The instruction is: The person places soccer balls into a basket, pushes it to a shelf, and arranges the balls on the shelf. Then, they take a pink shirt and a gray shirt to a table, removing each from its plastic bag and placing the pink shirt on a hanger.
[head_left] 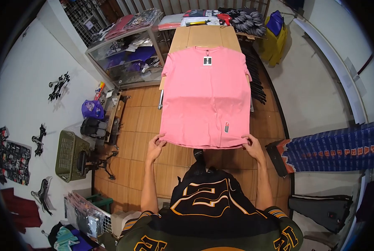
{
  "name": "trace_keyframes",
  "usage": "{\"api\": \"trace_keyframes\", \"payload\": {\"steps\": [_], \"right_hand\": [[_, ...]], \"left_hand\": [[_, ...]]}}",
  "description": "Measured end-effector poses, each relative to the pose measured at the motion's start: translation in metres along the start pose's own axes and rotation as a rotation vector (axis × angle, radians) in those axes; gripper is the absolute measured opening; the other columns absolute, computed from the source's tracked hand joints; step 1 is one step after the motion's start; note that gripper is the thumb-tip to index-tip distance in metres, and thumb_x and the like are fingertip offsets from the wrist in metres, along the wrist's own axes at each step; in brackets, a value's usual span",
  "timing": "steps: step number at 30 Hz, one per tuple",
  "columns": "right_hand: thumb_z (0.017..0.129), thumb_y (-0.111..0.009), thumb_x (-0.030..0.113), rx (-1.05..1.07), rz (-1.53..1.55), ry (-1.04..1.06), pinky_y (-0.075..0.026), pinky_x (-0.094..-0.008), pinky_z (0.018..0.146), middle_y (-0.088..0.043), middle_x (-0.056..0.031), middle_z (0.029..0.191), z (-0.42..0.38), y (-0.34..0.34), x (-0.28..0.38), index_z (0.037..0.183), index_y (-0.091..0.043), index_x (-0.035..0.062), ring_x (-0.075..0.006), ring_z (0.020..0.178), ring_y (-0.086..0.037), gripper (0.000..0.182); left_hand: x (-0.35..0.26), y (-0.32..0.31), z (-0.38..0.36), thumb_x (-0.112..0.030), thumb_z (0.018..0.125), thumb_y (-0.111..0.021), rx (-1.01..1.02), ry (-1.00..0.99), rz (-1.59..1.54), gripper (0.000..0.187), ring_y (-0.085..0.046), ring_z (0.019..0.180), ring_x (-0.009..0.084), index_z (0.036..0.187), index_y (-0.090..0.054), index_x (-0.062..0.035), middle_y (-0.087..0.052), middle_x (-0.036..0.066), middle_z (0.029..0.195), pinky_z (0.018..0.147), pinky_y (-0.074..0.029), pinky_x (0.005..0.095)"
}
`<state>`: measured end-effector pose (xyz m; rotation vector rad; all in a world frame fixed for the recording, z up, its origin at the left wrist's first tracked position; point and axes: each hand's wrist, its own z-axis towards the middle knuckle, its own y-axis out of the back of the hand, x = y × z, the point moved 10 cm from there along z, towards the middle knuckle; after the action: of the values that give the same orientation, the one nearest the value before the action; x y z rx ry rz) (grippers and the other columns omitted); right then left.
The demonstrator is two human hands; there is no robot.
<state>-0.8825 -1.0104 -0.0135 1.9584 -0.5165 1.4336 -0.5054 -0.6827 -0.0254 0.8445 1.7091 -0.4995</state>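
Note:
A pink T-shirt lies spread out, its collar at the far end and its lower hem toward me. My left hand pinches the left corner of the hem, and my right hand pinches the right corner. Between them the hem is stretched out in front of the table's near side. A hang tag rests below the collar, and a small label sits near the lower right of the shirt. Under the upper part is a cardboard-coloured tabletop, mostly covered by the shirt.
Behind the table are a red tag gun and a pile of dark grey items. A glass display case stands at the back left. On the left are a green basket and a purple bag; blue printed cloth is at the right.

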Motion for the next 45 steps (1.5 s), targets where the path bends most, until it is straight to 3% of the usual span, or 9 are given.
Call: {"api": "trace_keyframes", "payload": {"steps": [6, 13, 18, 21, 25, 27, 30, 35, 45], "right_hand": [[0.084, -0.063, 0.001, -0.374, -0.32, 0.314, -0.052, -0.0368, 0.075, -0.063, -0.0153, 0.091, -0.008, 0.019, 0.032, 0.101, -0.065, -0.0024, -0.0265, 0.085, -0.065, 0.017], [0.081, -0.055, -0.004, -0.534, -0.427, 0.384, -0.051, -0.0442, 0.08, -0.061, -0.0205, 0.098, -0.02, 0.024, 0.055, 0.1, -0.064, -0.0033, -0.0396, 0.092, -0.063, 0.021], [0.08, -0.056, -0.004, -0.484, -0.506, 0.37, -0.051, -0.045, 0.076, -0.062, -0.0201, 0.09, -0.021, 0.017, 0.052, 0.096, -0.066, 0.0, -0.0393, 0.085, -0.063, 0.019], [0.08, -0.058, -0.002, -0.444, -0.521, 0.307, -0.051, -0.0446, 0.071, -0.063, -0.0182, 0.085, -0.021, 0.014, 0.047, 0.09, -0.066, 0.0005, -0.0389, 0.078, -0.063, 0.013], [0.081, -0.059, 0.0, -0.445, -0.511, 0.256, -0.05, -0.0431, 0.065, -0.063, -0.0171, 0.079, -0.025, 0.009, 0.045, 0.084, -0.063, 0.0001, -0.038, 0.069, -0.061, 0.005], [0.082, -0.058, 0.0, -0.559, -0.477, 0.228, -0.05, -0.0431, 0.065, -0.063, -0.0177, 0.077, -0.028, 0.018, 0.031, 0.09, -0.063, 0.0009, -0.035, 0.068, -0.062, 0.009], [0.084, -0.053, -0.003, -0.75, -0.299, 0.112, -0.051, -0.0416, 0.063, -0.066, -0.0182, 0.077, -0.043, 0.044, 0.002, 0.101, -0.063, 0.0025, -0.0294, 0.066, -0.065, 0.02], [0.084, -0.042, -0.011, -0.604, -0.031, 0.124, -0.053, -0.0339, 0.053, -0.071, -0.0166, 0.086, -0.052, 0.02, 0.006, 0.119, -0.064, 0.0049, -0.0203, 0.061, -0.068, 0.044], [0.076, -0.07, 0.003, -0.469, -0.342, 0.144, -0.052, -0.0341, 0.066, -0.068, -0.0127, 0.077, -0.044, 0.025, -0.006, 0.09, -0.069, -0.0017, -0.0175, 0.07, -0.064, 0.015]], "left_hand": [[-0.015, -0.007, -0.005, -0.005, 0.09, -0.069, -0.027, -0.106, -0.041, 0.049, -0.064, 0.099, 0.0135, 0.136, -0.055, 0.0044, -0.068, 0.01, 0.11, 0.088, -0.051, 0.0266], [-0.009, -0.009, -0.001, 0.0, 0.092, -0.063, 0.016, -0.133, 0.011, 0.051, -0.065, 0.112, 0.0212, 0.142, -0.049, 0.0058, -0.058, 0.02, 0.137, 0.096, -0.052, 0.0314], [-0.009, -0.005, -0.005, 0.002, 0.095, -0.054, -0.015, -0.061, 0.023, 0.044, -0.067, 0.106, 0.0216, 0.139, -0.053, 0.0065, -0.059, 0.021, 0.137, 0.093, -0.055, 0.0309], [-0.016, -0.001, -0.007, -0.001, 0.095, -0.054, -0.141, -0.155, 0.064, 0.04, -0.065, 0.089, 0.0133, 0.135, -0.059, 0.005, -0.07, 0.011, 0.105, 0.084, -0.056, 0.0283], [-0.026, -0.005, -0.017, 0.001, 0.093, -0.054, -0.223, -0.175, 0.377, 0.039, -0.065, 0.086, 0.0138, 0.131, -0.062, 0.0035, -0.07, 0.012, 0.101, 0.077, -0.055, 0.0294], [-0.041, -0.008, -0.028, 0.004, 0.092, -0.052, -0.293, -0.144, 0.527, 0.037, -0.069, 0.094, 0.019, 0.128, -0.064, 0.0028, -0.071, 0.021, 0.109, 0.076, -0.055, 0.0315], [-0.048, 0.011, -0.041, 0.003, 0.093, -0.052, -0.571, -0.486, 0.545, 0.03, -0.06, 0.075, 0.013, 0.12, -0.065, 0.0025, -0.066, 0.01, 0.088, 0.068, -0.051, 0.0285], [-0.019, 0.017, -0.041, 0.003, 0.097, -0.047, -0.53, -0.226, 0.325, 0.02, -0.061, 0.075, 0.0152, 0.111, -0.06, 0.0039, -0.064, 0.01, 0.086, 0.069, -0.051, 0.0301], [0.01, 0.02, -0.03, -0.001, 0.099, -0.048, -0.443, -0.194, 0.224, 0.02, -0.06, 0.073, 0.0121, 0.108, -0.064, 0.0053, -0.065, 0.009, 0.084, 0.067, -0.051, 0.0269]]}}
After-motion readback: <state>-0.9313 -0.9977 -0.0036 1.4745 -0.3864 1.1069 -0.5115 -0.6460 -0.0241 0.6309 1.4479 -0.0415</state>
